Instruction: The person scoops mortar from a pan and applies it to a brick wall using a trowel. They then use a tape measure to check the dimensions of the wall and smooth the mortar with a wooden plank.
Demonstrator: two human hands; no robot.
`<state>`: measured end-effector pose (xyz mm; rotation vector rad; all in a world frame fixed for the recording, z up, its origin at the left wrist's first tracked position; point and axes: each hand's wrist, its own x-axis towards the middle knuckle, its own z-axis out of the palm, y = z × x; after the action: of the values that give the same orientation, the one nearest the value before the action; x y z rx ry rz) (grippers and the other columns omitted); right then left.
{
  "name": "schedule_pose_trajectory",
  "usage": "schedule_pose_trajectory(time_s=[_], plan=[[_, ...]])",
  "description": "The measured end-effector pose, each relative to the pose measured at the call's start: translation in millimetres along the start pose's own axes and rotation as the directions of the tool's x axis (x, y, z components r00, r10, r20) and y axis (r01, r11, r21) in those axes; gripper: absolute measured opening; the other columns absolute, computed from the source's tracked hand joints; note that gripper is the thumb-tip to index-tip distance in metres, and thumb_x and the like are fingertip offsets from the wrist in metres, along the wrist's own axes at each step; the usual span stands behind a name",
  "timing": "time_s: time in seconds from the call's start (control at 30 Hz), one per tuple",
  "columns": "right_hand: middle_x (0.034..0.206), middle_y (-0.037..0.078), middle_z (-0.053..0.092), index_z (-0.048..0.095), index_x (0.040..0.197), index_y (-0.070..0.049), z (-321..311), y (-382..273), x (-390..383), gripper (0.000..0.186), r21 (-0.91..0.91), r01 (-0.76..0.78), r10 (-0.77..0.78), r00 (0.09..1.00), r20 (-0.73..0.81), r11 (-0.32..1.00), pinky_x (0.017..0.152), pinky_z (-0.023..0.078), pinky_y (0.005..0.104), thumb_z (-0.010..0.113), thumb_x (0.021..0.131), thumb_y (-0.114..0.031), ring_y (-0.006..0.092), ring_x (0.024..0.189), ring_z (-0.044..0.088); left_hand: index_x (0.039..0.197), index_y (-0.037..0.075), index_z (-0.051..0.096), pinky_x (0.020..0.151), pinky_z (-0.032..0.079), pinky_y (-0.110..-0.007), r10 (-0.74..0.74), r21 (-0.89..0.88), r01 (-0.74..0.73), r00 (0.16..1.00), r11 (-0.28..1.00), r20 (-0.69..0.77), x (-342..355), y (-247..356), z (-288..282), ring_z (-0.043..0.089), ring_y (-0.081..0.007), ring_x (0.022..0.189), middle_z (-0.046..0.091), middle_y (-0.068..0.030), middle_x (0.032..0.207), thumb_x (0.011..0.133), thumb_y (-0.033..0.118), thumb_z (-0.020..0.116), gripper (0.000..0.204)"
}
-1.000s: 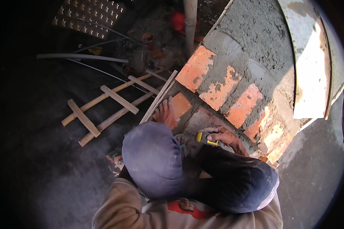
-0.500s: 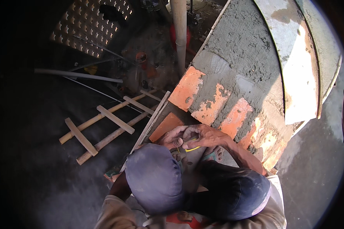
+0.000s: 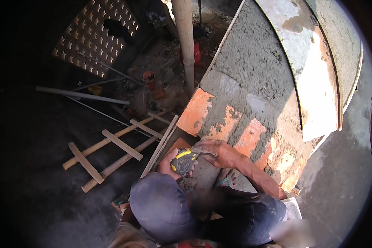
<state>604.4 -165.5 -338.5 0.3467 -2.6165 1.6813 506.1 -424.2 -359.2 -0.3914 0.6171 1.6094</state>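
Note:
My left hand (image 3: 167,164) is closed round a black-and-yellow tape measure (image 3: 182,159) in front of my knees. My right hand (image 3: 208,151) has its fingers bent on the upper end of the tape measure, touching it. An orange brick (image 3: 181,144) lies just beyond my left hand, partly hidden by it. Above my right hand, bricks (image 3: 191,111) smeared with grey mortar (image 3: 252,49) line a sloping, stepped surface. My bare feet in green-strapped sandals (image 3: 229,178) rest below my right forearm.
A bamboo ladder (image 3: 123,144) lies at left beside a long board (image 3: 159,145). A bamboo pole (image 3: 185,49) stands behind, near an orange bucket (image 3: 149,76) and grey pipes (image 3: 82,94). Curved boards (image 3: 289,25) edge the steps at right. A star-pattern pierced panel (image 3: 91,37) is upper left.
My left hand has left the brick at the board and now grips the tape measure. My right hand has moved up and left with it. The view has shifted, so the steps appear lower.

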Motion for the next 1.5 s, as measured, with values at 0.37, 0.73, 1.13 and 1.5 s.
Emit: schedule_pose_trajectory(time_s=[0.37, 0.73, 1.13, 1.5], plan=[[0.123, 0.01, 0.067, 0.065, 0.133, -0.011, -13.1, 1.9, 19.0, 0.063, -0.493, 0.168, -0.226, 0.972, -0.059, 0.853, 0.103, 0.053, 0.0479, 0.08, 0.072, -0.01, 0.0341, 0.116, 0.066, 0.139, -0.01, 0.054, 0.1, 0.056, -0.056, -0.02, 0.171, 0.012, 0.999, 0.985, 0.046, 11.1, 55.4, 33.8, 0.07, -0.0489, 0.11, 0.066, -0.0317, 0.129, 0.101, 0.035, 0.046, 0.06], [0.109, 0.018, 0.072, 0.073, 0.108, -0.005, -227.3, 123.0, 126.2, 0.021, -0.478, -0.306, -0.078, 0.773, -0.629, 0.823, 0.088, 0.057, 0.0454, 0.071, 0.087, -0.006, 0.0383, 0.1, 0.072, 0.158, 0.011, 0.045, 0.084, 0.059, -0.034, 0.329, 0.903, -0.035, 0.937, 0.428, -0.119, -0.8, 72.9, 62.2, 0.064, -0.0188, 0.1, 0.058, -0.0133, 0.13, 0.097, 0.022, 0.044, 0.062], [0.113, 0.014, 0.073, 0.075, 0.108, -0.009, -211.2, 149.2, 145.4, 0.024, -0.729, -0.22, -0.162, 0.895, -0.414, 0.649, 0.097, 0.055, 0.044, 0.07, 0.085, -0.01, 0.0339, 0.114, 0.067, 0.155, 0.008, 0.048, 0.076, 0.05, -0.03, 0.376, 0.902, 0.052, 0.898, 0.428, -0.23, 2.2, 65.5, 32.8, 0.059, -0.0142, 0.09, 0.059, -0.0082, 0.107, 0.098, 0.021, 0.046, 0.059], [0.099, 0.015, 0.072, 0.074, 0.102, -0.007, -186.7, 147.6, 140.0, 0.017, -0.662, -0.148, -0.236, 0.859, -0.454, 0.735, 0.09, 0.057, 0.0449, 0.072, 0.086, -0.003, 0.0364, 0.098, 0.071, 0.151, 0.013, 0.054, 0.079, 0.05, -0.029, 0.452, 0.851, 0.015, 0.842, 0.525, -0.293, -20.1, 51.6, 26.5, 0.058, -0.0114, 0.091, 0.062, -0.0028, 0.103, 0.101, 0.027, 0.048, 0.052]])
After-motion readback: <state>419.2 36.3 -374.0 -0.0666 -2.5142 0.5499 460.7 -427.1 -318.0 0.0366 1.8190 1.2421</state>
